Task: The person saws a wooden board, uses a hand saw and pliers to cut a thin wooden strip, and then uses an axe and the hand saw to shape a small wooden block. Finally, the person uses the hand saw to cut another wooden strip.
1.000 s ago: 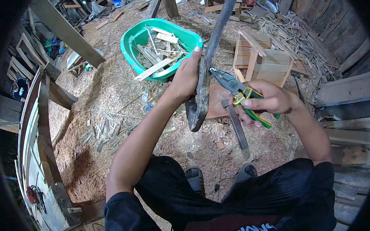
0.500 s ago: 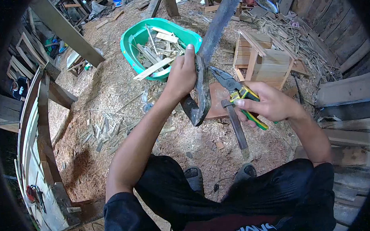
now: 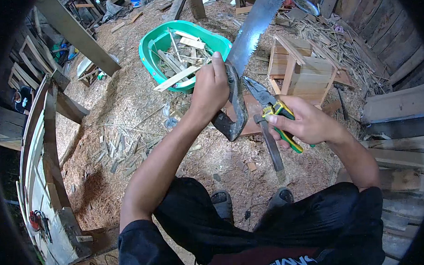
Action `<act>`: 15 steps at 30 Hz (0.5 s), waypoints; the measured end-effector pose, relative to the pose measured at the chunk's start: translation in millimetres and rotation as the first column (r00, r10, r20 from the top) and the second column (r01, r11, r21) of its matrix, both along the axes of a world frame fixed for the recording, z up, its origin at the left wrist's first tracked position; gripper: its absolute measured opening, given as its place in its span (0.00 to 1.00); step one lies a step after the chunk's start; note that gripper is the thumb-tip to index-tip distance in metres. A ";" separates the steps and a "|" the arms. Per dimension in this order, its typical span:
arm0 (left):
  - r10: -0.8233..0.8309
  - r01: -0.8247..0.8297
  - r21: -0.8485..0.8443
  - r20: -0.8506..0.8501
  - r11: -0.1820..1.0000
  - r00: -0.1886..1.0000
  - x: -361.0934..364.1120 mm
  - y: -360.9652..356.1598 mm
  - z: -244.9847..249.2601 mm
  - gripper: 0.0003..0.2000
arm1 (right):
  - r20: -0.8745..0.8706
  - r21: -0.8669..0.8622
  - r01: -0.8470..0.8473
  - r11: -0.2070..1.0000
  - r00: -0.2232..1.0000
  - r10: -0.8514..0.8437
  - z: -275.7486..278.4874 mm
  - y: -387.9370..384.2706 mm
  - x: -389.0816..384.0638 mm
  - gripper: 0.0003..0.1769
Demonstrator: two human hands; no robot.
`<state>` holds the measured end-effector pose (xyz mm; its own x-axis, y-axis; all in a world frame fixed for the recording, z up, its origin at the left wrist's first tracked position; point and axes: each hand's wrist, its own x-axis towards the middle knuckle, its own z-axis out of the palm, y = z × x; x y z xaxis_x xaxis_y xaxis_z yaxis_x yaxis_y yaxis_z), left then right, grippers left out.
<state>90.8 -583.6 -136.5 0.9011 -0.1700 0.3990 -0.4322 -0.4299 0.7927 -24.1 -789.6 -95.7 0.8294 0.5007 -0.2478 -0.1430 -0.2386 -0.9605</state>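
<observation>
My left hand (image 3: 210, 92) grips the dark curved handle of a hand saw (image 3: 248, 41), whose toothed blade points up and away with its flat side toward me. My right hand (image 3: 304, 121) holds green-and-yellow-handled pliers (image 3: 272, 108), their jaws pointing at the saw just below the blade's base. A hammer (image 3: 270, 142) lies on the sawdust floor beneath my right hand.
A green plastic tub (image 3: 149, 57) with wood offcuts sits beyond my left hand. A small wooden crate (image 3: 304, 71) stands to the right of the saw. Sawdust and wood scraps cover the floor; planks and frames (image 3: 42, 135) line both sides. My shoes (image 3: 224, 203) are below.
My left hand has rotated the saw, so the blade now shows its broad toothed face instead of its thin edge. My right hand with the pliers shifted slightly left and down.
</observation>
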 end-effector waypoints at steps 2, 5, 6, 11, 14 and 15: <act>0.008 -0.008 0.011 0.015 1.000 1.000 1.2 -1.1 -2.5 0.32 | 0.051 -0.058 -0.002 0.998 0.999 0.004 1.8 0.4 -2.6 0.10; 0.010 -0.010 0.005 0.008 1.000 1.000 -2.5 -3.0 1.3 0.32 | 0.072 -0.120 0.081 0.990 0.995 -0.073 5.0 3.8 -6.5 0.07; 0.015 -0.015 0.022 0.010 1.000 1.000 -4.6 -3.1 3.9 0.32 | 0.077 -0.135 0.092 0.987 0.994 -0.082 6.0 5.2 -7.8 0.08; 0.022 -0.024 0.113 0.019 0.993 1.000 -7.8 -2.6 7.1 0.31 | 0.106 -0.221 0.129 0.967 0.989 -0.108 7.1 9.7 -11.1 0.08; 0.022 -0.028 0.144 0.044 0.989 0.999 -7.3 -2.3 5.8 0.30 | 0.134 -0.237 0.148 0.960 0.984 -0.119 12.3 14.6 -13.2 0.09; 0.028 -0.035 0.149 0.049 0.988 0.998 -7.9 -2.6 6.3 0.30 | 0.157 -0.273 0.153 0.950 0.981 -0.112 13.9 15.5 -13.2 0.10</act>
<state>83.0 -586.1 -130.2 0.8879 -0.2033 0.4127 -0.4516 -0.5560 0.6978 -37.2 -774.0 -81.8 0.9196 0.3101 -0.2414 -0.0625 -0.4910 -0.8689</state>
